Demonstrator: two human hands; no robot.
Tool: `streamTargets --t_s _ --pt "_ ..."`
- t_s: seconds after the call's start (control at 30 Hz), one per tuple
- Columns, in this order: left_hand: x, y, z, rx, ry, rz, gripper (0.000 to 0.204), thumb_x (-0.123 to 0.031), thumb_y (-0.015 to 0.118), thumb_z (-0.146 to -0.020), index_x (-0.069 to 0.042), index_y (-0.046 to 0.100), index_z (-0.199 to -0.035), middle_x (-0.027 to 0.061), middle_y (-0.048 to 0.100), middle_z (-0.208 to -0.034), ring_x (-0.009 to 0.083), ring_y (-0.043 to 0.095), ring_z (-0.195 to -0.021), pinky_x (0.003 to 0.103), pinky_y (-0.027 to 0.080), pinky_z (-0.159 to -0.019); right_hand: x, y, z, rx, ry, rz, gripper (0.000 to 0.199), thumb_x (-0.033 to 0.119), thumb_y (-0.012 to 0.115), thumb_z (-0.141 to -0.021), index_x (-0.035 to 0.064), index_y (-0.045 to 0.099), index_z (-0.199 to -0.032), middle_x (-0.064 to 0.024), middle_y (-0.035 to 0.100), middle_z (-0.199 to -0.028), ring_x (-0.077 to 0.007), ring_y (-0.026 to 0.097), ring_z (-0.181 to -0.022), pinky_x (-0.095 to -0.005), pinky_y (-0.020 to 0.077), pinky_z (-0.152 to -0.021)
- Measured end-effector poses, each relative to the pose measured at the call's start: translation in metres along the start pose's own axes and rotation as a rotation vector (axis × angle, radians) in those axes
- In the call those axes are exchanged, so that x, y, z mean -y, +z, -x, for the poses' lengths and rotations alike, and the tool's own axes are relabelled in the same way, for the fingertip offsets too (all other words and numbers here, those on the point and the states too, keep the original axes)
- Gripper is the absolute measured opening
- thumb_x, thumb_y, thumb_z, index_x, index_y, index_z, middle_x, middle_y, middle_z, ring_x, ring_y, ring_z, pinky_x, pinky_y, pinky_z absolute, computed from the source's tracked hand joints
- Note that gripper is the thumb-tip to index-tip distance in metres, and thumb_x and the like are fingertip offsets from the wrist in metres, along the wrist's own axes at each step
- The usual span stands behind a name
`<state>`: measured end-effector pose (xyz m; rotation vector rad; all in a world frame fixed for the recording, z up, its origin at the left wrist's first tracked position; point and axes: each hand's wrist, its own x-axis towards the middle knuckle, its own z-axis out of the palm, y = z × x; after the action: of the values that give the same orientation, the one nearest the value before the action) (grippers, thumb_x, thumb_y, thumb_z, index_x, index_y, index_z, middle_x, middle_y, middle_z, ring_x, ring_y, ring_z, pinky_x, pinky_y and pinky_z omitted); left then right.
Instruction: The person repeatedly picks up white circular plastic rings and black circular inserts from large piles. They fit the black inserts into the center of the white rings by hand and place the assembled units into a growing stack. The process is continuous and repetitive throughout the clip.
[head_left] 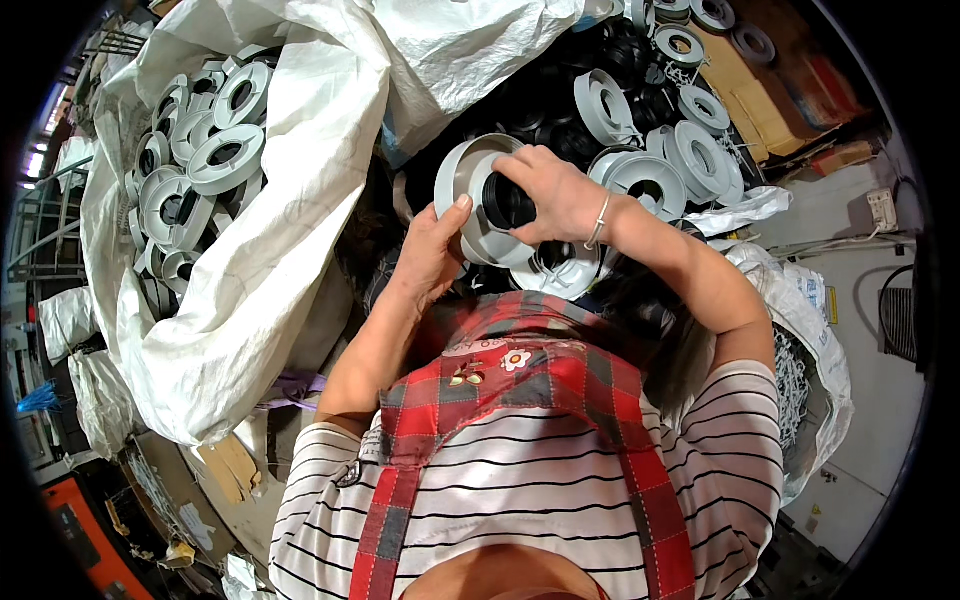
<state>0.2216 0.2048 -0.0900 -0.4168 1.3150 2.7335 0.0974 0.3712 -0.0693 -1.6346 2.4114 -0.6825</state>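
My left hand [432,250] grips the rim of a grey plastic spool flange [462,182], thumb on its edge. My right hand [548,192] closes over a black ring [506,203] seated in the flange's middle. A thin bracelet circles my right wrist. Both hands are raised in front of my chest, above a red checked apron and striped shirt. Just below the hands lies another grey flange [570,272].
A big white woven sack [250,290] on the left holds several grey flanges [225,155]. More grey flanges [690,150] and black rings [560,100] pile up ahead. Cardboard [760,90] lies at the far right, another sack [810,330] at my right side.
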Motion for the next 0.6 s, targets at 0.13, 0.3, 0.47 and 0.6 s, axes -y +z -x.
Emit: streamTargets --t_s 0.13,0.3,0.47,0.6 --pt "-0.014 -0.002 0.005 0.030 -0.146 0.005 0.039 -0.026 0.056 -0.093 0.003 0.050 -0.118 0.0095 0.061 -0.106 0.0156 0.061 -0.093 0.033 0.052 -0.082 0.016 -0.016 0.004 0.100 -0.245 0.217 0.076 0.012 0.078 -0.051 0.0026 0.044 -0.119 -0.0129 0.047 -0.109 -0.0325 0.046 -0.103 -0.0374 0.0455 -0.088" --pt "-0.015 -0.006 0.001 0.063 -0.196 0.009 0.039 -0.027 0.057 -0.093 0.003 0.051 -0.117 0.0092 0.062 -0.103 0.0158 0.063 -0.090 0.033 0.052 -0.081 0.011 -0.014 0.009 0.040 -0.381 0.269 0.073 0.016 0.078 -0.053 0.0017 0.045 -0.116 -0.0112 0.047 -0.110 -0.0305 0.047 -0.101 -0.0352 0.0450 -0.088" --pt "0.001 0.010 0.008 -0.027 0.105 -0.103 0.038 -0.022 0.064 -0.088 0.003 0.052 -0.114 0.0081 0.060 -0.104 0.0140 0.059 -0.089 0.029 0.050 -0.078 0.024 -0.010 0.002 0.006 0.558 -0.706 0.061 0.046 0.069 -0.076 -0.0071 0.054 -0.103 -0.0168 0.064 -0.085 -0.0241 0.064 -0.066 -0.0318 0.0541 -0.057" --pt "-0.047 0.006 0.015 -0.283 0.470 -0.801 0.031 -0.019 0.069 -0.082 0.002 0.056 -0.102 0.0035 0.060 -0.083 0.0106 0.054 -0.077 0.027 0.046 -0.071 -0.007 -0.005 0.003 0.488 0.709 -1.148 0.084 0.068 0.050 -0.081 -0.0138 0.056 -0.097 -0.0210 0.064 -0.071 -0.0229 0.064 -0.053 -0.0310 0.0522 -0.048"
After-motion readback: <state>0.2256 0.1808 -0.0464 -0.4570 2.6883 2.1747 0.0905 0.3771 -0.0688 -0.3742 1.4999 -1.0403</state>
